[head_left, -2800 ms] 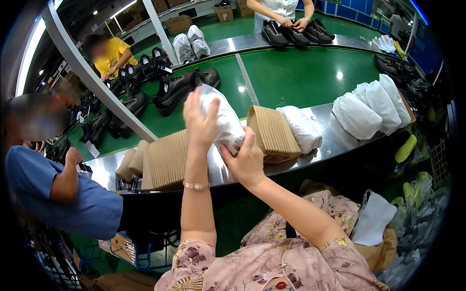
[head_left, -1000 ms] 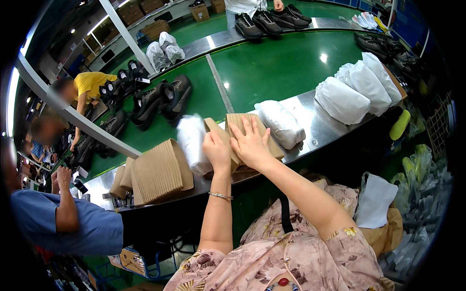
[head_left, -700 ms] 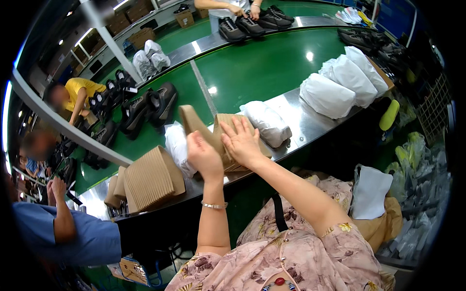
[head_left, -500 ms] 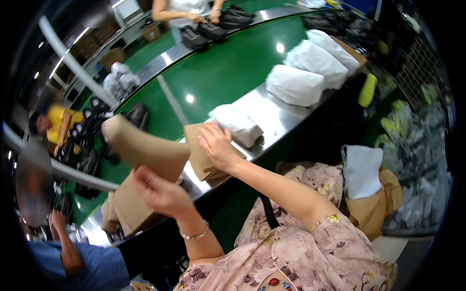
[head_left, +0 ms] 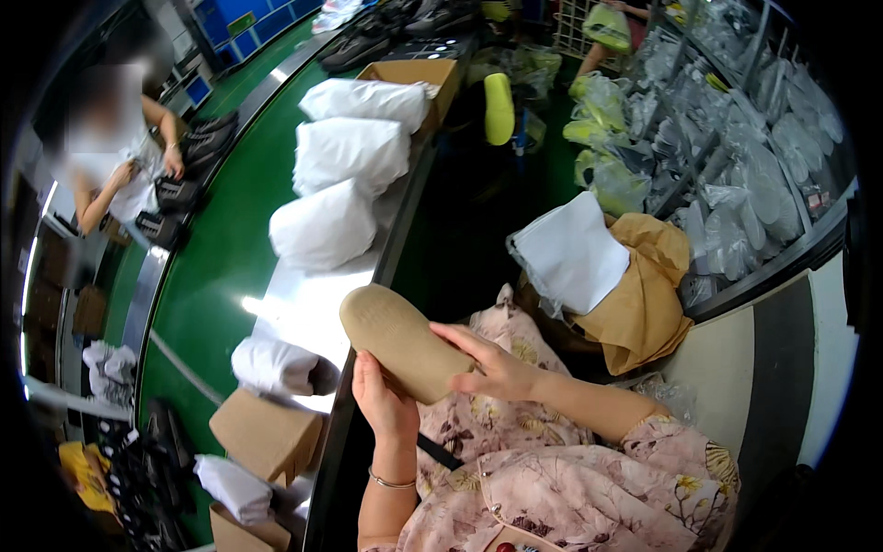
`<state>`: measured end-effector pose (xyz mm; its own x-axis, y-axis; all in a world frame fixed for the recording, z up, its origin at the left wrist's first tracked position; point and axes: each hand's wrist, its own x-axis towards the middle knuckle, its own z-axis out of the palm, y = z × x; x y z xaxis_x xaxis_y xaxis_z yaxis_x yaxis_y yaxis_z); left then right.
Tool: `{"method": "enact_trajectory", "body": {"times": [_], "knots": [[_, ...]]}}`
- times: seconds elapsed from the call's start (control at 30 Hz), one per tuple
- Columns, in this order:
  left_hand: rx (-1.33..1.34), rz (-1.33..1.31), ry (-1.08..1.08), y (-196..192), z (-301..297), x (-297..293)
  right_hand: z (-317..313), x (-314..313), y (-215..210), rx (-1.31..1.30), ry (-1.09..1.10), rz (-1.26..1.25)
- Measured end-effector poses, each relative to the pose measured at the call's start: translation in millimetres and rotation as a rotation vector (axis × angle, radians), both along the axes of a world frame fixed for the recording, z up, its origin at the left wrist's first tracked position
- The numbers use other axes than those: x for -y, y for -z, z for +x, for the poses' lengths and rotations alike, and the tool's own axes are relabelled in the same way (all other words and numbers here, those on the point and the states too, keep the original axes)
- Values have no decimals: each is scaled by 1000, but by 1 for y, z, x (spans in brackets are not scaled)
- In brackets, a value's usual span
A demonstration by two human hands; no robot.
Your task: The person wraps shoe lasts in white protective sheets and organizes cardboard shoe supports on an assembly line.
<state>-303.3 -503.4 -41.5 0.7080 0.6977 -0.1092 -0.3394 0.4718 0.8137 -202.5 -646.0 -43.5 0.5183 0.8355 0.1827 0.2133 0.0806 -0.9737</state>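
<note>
Between my hands is a tan shoe insert [head_left: 402,336], sole-shaped with one rounded end, in front of my body beside the belt edge. My left hand [head_left: 384,402] grips its lower left side, fingers along the edge. My right hand [head_left: 497,364] closes on its right end, fingers across the top. A white-wrapped bundle [head_left: 274,365] lies on the metal ledge to the left, with a brown cardboard box [head_left: 262,431] just nearer than it.
Several white-wrapped bundles [head_left: 352,152] line the metal ledge [head_left: 317,290] beside the green belt [head_left: 207,290]. To the right are white sheets [head_left: 572,253] on brown paper [head_left: 644,294] and a rack of clear-bagged insoles [head_left: 736,175]. A co-worker [head_left: 138,170] handles dark shoes across the belt.
The view has turned right. My right hand has left the cardboard box and now holds the insert with my left. The insert has come closer to my body, off the belt.
</note>
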Motion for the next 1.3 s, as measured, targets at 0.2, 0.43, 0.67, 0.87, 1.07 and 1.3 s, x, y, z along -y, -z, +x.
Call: {"method": "enact_trajectory", "body": {"times": [0.2,0.43,0.67,0.87,1.07,1.3], "knots": [[-112,-266,146,48,48,15,140,72,151,-12,700,-158],[-197,-380,183,80,68,6,227,91,291,169,1000,-931],[-308,-415,164,100,95,0,248,81,333,329,952,-1121],[-336,-438,206,103,121,0,247,85,353,427,1030,-1063],[-380,-418,287,110,135,3,248,95,348,331,1061,-883],[-414,-282,333,123,146,11,235,138,296,-602,945,-79]]}}
